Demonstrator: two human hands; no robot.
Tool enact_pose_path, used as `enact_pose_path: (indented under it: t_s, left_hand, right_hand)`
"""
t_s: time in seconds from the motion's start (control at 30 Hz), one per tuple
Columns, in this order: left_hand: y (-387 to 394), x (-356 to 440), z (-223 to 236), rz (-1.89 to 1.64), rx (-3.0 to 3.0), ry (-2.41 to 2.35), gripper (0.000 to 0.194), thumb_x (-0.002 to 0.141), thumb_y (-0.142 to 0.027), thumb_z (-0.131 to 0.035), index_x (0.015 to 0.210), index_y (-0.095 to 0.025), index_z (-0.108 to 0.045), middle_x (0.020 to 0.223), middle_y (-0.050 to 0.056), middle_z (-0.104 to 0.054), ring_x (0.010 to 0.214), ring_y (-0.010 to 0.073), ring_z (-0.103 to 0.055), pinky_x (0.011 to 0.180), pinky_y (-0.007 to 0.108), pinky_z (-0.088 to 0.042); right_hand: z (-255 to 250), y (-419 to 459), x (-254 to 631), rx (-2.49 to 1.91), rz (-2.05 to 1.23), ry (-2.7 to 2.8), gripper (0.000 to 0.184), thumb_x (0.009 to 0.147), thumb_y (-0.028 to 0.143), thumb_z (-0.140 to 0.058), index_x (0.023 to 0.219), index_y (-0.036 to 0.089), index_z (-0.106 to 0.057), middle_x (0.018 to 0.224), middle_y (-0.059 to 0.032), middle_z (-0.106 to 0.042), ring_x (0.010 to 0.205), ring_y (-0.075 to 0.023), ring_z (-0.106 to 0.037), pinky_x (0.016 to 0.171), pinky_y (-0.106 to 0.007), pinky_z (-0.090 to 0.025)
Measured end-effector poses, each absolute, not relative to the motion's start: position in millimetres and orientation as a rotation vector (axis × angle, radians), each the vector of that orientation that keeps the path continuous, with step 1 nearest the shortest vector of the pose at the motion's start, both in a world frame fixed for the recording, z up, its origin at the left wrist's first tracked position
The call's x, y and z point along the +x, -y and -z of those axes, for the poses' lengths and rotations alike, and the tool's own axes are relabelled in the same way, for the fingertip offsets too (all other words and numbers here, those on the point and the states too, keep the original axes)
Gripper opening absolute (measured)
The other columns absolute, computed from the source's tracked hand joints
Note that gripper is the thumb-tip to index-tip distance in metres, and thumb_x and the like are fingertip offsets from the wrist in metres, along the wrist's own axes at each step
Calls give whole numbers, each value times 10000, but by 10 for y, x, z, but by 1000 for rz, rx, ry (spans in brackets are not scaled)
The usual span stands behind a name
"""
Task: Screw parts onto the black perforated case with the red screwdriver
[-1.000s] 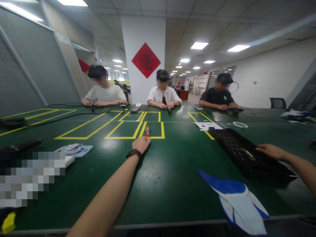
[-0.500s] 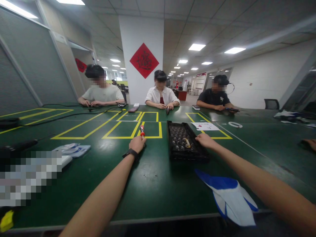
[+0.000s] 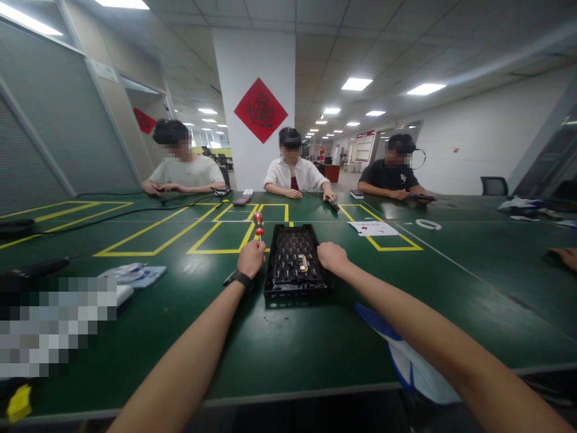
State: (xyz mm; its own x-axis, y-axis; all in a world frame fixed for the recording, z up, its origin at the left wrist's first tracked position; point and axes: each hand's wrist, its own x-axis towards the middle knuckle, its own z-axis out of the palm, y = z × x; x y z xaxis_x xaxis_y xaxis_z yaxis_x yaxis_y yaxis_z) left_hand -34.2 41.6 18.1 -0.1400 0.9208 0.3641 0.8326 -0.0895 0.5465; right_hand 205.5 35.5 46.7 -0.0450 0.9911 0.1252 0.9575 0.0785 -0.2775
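My left hand [image 3: 251, 260] is closed around a screwdriver [image 3: 258, 225], whose red and clear handle points up and away from me. A black plastic tray-like housing [image 3: 280, 264] sits in front of me on the green table, just right of that hand. Small round shapes fill its inside, and a small metallic, gold-coloured piece [image 3: 303, 263] lies in it. My right hand [image 3: 332, 258] grips the housing's right side wall, its fingertips partly hidden against the edge.
White and blue work gloves [image 3: 417, 367] lie under my right forearm. Other gloves [image 3: 135, 273] and a blurred-out item are at left. A printed sheet [image 3: 373, 228] and a white ring [image 3: 428, 224] lie right. Three people sit across the table [image 3: 252, 355]; the middle one holds a tool.
My right hand has brought the black housing from the far right to the middle, straightening it beside my left hand. My left hand keeps the screwdriver. The middle person's tool has moved to the right.
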Motion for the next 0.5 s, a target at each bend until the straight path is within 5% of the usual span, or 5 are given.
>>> enact_pose_path:
  t_s: [0.13,0.27,0.37,0.43,0.5]
  left_hand:
    - [-236,-52,-337,-1185,2158,-1622,375,870,-398,-288,768,-159,-559,478,-17,-534,455,103,-486,523,218,-373]
    - [-28,204,-474,-1083,2245,-1255,425,862,-473,-306,833,-153,-583,566,-4,-588,469,109,-504,541,234,-410]
    - [8,141,-545,-1193,2376,-1255,454,875,-464,-284,867,-171,-630,904,59,-655,853,183,-593,788,297,-434]
    - [-63,-1,-519,-1327,2437,-1396,401,861,-454,-347,1123,-232,-556,1294,53,-470,1207,231,-397,987,367,-308]
    - [-194,-151,-406,-1332,2394,-1602,516,834,-467,-403,1307,-262,-374,1459,36,-200,1341,247,-137,1060,423,-178]
  right_hand:
    - [-642,-330,1796,-1350,-493,1999,531,837,557,-331,1145,146,-466,1056,-117,-602,974,-202,-556,829,-317,-417]
    - [-740,-346,1543,-987,-927,1752,493,861,547,-238,1051,162,-481,865,-63,-623,694,-124,-582,649,-246,-464]
    - [-792,-409,1657,-1430,-740,1881,500,900,461,-126,994,155,-510,701,-51,-606,526,-100,-526,551,-232,-449]
    - [-812,-459,1861,-1678,-632,1972,457,893,425,-213,922,125,-556,622,-60,-595,494,-113,-522,520,-240,-439]
    - [-797,-487,2079,-1906,-486,2011,447,873,409,-265,884,96,-584,645,-99,-613,567,-157,-574,558,-274,-448]
